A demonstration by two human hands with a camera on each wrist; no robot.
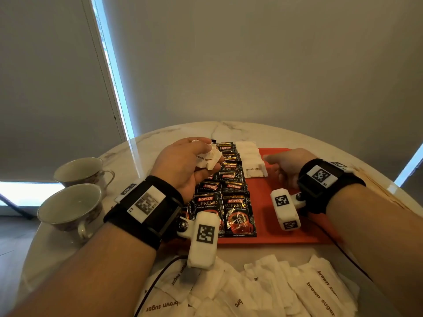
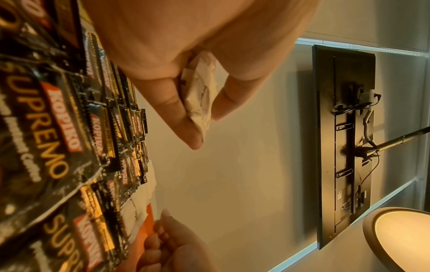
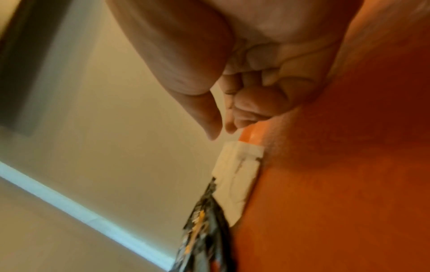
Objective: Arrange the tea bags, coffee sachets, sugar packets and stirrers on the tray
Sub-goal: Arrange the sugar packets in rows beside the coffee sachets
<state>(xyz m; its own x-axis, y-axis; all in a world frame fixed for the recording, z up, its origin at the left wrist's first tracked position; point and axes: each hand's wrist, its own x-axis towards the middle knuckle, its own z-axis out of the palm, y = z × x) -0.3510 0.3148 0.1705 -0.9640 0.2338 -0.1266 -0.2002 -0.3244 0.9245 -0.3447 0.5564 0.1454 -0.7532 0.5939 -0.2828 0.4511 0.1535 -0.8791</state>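
A crumpled brown sugar packet (image 1: 207, 159) is being gripped in the curled fingers of the left hand (image 1: 183, 165), held above the coffee sachets (image 1: 226, 197) lining the orange tray (image 1: 286, 229). The sugar packet row (image 1: 250, 160) is lying toward three o'clock of that hand, its long axis running twelve to six. The right hand (image 1: 287, 167), nearer the row, is being held loosely curled and empty. Bare tray is being left at the row's six o'clock end.

coffee sachets (image 1: 238, 211) read "kopiko supremo"; sugar packets (image 1: 253, 169) read "brown sugar".
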